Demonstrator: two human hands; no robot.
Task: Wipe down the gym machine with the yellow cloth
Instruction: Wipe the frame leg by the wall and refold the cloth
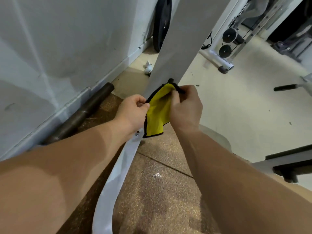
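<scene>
The yellow cloth (157, 114) with a black hem hangs between both hands, right in front of the gym machine's white upright post (175, 43). My left hand (133, 112) pinches the cloth's left edge. My right hand (185, 105) grips its top corner near a black bolt on the post. The machine's white base rail (116, 174) runs along the floor below my left forearm. The cloth's lower corner hangs free above the rail.
A dark metal bar (79, 114) lies along the white wall's skirting at left. A black weight plate (161, 24) leans on the wall behind the post. A cable machine with pulleys (227, 43) stands at the back right. A bench frame (290, 162) sits at right.
</scene>
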